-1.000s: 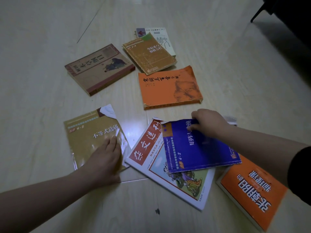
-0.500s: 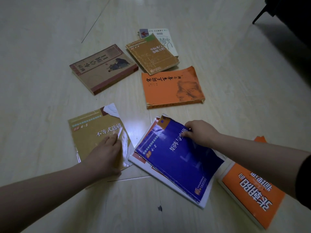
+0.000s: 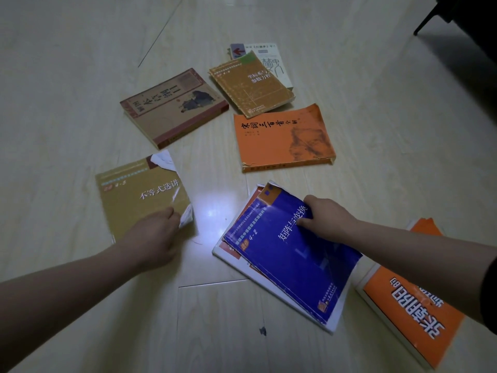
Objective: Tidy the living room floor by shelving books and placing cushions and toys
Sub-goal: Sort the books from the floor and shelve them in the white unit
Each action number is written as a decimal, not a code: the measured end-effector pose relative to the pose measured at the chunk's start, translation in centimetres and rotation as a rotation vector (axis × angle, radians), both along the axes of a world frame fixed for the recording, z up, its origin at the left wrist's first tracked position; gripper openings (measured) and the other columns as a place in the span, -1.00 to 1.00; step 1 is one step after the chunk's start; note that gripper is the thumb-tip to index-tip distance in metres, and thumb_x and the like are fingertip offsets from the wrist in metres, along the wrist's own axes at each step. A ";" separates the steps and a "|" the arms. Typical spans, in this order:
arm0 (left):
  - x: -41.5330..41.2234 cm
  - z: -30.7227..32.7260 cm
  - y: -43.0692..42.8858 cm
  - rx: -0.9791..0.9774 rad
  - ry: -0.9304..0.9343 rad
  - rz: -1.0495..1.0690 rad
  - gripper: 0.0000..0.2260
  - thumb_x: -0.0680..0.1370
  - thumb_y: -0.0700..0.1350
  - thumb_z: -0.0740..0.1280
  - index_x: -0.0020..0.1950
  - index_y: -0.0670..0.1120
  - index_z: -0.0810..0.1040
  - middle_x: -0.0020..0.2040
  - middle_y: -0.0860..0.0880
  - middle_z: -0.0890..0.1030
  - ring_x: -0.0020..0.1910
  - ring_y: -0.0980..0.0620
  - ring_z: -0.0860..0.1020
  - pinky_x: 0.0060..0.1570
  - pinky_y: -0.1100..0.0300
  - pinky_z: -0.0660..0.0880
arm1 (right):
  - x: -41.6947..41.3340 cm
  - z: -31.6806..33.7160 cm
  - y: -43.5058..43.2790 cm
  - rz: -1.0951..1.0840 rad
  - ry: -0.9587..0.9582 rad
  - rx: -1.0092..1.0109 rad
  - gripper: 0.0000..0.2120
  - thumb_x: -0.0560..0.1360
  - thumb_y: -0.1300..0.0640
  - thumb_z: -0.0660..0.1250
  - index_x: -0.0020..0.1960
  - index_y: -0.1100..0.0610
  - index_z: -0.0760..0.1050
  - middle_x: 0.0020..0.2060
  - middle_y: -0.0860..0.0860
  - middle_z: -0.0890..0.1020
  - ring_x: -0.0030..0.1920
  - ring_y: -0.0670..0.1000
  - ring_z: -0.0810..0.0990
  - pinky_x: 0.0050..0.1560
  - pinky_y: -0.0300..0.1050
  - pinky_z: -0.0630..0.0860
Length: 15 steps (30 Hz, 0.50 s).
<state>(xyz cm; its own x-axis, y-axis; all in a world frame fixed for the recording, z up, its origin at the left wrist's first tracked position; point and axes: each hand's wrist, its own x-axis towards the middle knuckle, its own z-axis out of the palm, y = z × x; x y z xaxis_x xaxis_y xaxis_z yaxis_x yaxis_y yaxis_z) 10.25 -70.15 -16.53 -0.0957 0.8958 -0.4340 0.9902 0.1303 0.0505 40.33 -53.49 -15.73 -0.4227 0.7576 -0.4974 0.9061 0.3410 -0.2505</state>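
Note:
Several books lie scattered on the pale wood floor. My left hand is at the torn lower right corner of a tan book, fingers curled at its edge. My right hand pinches the far right edge of a blue book, thumb on the cover. The blue book lies on top of a larger white and red book, almost in line with it. An orange book lies under my right forearm at the lower right.
Farther off lie another orange book, a thick brown book, and a tan gridded book resting on a white book. Dark furniture with a leg stands at the top right.
My right hand has turned the blue book and slid it left over the white and red book. My left hand has drawn back to the tan book's corner and curled its fingers.

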 end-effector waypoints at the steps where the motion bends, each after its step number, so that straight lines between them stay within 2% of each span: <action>1: 0.1 -0.1 0.1 0.051 -0.027 0.019 -0.65 0.48 -0.08 0.28 0.21 -0.21 0.44 0.21 -0.20 0.49 0.10 -0.17 0.51 -0.05 0.10 0.41 | 0.0 0.0 -0.1 0.000 0.001 0.004 -0.68 0.53 -0.07 0.32 0.16 0.10 0.37 0.10 0.06 0.59 -0.01 0.05 0.58 -0.03 -0.02 0.57; 3: 0.5 -0.1 0.4 0.139 -0.062 0.067 -0.80 0.52 -0.06 0.21 0.02 -0.17 0.46 0.02 -0.16 0.56 -0.05 -0.17 0.52 -0.22 0.13 0.27 | -0.1 0.0 -0.2 -0.002 0.005 0.013 -0.68 0.53 -0.07 0.33 0.15 0.09 0.37 0.09 0.06 0.59 -0.02 0.04 0.58 -0.06 -0.05 0.56; 4: 0.8 -0.1 0.6 0.197 -0.101 0.086 -0.81 0.52 -0.03 0.15 -0.09 -0.14 0.43 -0.08 -0.16 0.56 -0.14 -0.15 0.48 -0.26 0.12 0.22 | -0.1 0.0 -0.2 -0.005 0.008 0.019 -0.68 0.52 -0.07 0.33 0.15 0.09 0.37 0.09 0.06 0.59 -0.03 0.04 0.57 -0.07 -0.06 0.55; 7: 2.5 1.3 1.1 0.399 -0.320 0.116 -0.80 0.43 0.02 0.04 -0.32 -0.06 0.26 -0.40 -0.02 0.38 -0.37 -0.07 0.32 -0.43 0.11 0.13 | 0.1 0.0 -0.3 -0.013 0.029 0.034 -0.67 0.52 -0.09 0.33 0.16 0.09 0.37 0.09 0.05 0.59 -0.03 0.04 0.57 -0.08 -0.06 0.55; 10: 4.5 3.9 2.1 0.521 -0.443 0.054 -0.80 0.44 0.10 0.03 -0.35 0.07 0.15 -0.40 0.08 0.28 -0.40 0.01 0.29 -0.41 0.16 0.15 | 0.8 0.2 -0.3 -0.039 0.044 0.017 -0.63 0.50 -0.09 0.36 0.19 0.06 0.38 0.10 0.03 0.60 -0.01 0.02 0.59 -0.02 -0.02 0.59; 14: 8.1 5.9 3.8 0.559 -0.530 0.010 -0.81 0.54 -0.03 0.21 -0.27 0.02 0.32 -0.28 0.10 0.33 -0.31 0.17 0.31 -0.33 0.39 0.20 | 2.6 1.0 0.0 -0.104 0.053 -0.079 -0.63 0.51 0.01 0.37 0.26 0.04 0.38 0.09 0.02 0.60 -0.02 -0.02 0.57 -0.02 -0.12 0.58; 15: 9.3 6.0 4.2 0.539 -0.542 0.009 -0.81 0.55 -0.07 0.23 -0.27 -0.01 0.36 -0.28 0.11 0.33 -0.30 0.18 0.32 -0.33 0.37 0.20 | 3.2 1.4 0.0 -0.123 0.073 -0.109 -0.64 0.52 0.04 0.37 0.27 0.02 0.38 0.09 0.01 0.59 0.00 -0.01 0.57 -0.01 -0.13 0.57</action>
